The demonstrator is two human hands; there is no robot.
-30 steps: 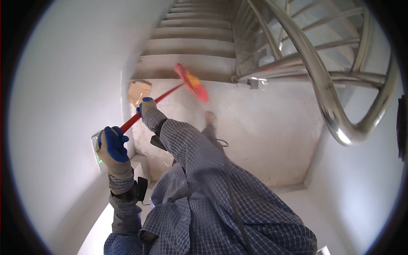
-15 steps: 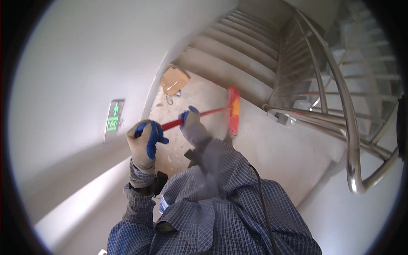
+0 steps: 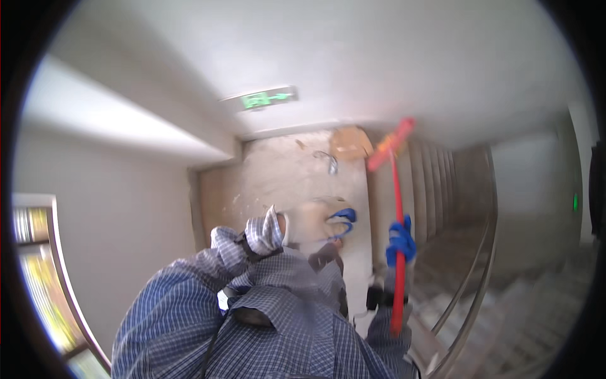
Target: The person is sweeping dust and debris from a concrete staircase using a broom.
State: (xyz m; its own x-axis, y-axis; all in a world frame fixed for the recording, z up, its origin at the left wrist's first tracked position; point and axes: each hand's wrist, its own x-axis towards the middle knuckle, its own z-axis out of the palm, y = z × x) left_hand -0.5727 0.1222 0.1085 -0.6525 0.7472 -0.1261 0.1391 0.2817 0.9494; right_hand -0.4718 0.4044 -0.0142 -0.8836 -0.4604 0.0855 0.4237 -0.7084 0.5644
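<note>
A red broom (image 3: 397, 189) with a red and orange head (image 3: 391, 146) is raised on my right side. My right hand (image 3: 400, 243), in a blue-palmed glove, is wrapped round its handle, whose end hangs down beside my forearm. The broom head appears in front of the lowest stairs and is blurred. My left hand (image 3: 319, 221), in a beige and blue glove, is in front of my body, away from the broom. Its fingers are loosely bent with a gap between them, and nothing shows in them.
A flattened piece of brown cardboard (image 3: 351, 143) lies by the wall, next to small litter (image 3: 332, 164). Stairs (image 3: 429, 183) rise beyond the landing, with a metal handrail (image 3: 470, 303) on the right. A green exit sign (image 3: 265, 99) is on the wall; a window (image 3: 38, 271) is at left.
My left hand has let go of the broom handle and moved away. My right hand now holds the broom alone, upright at my right. The whole view has turned to the left.
</note>
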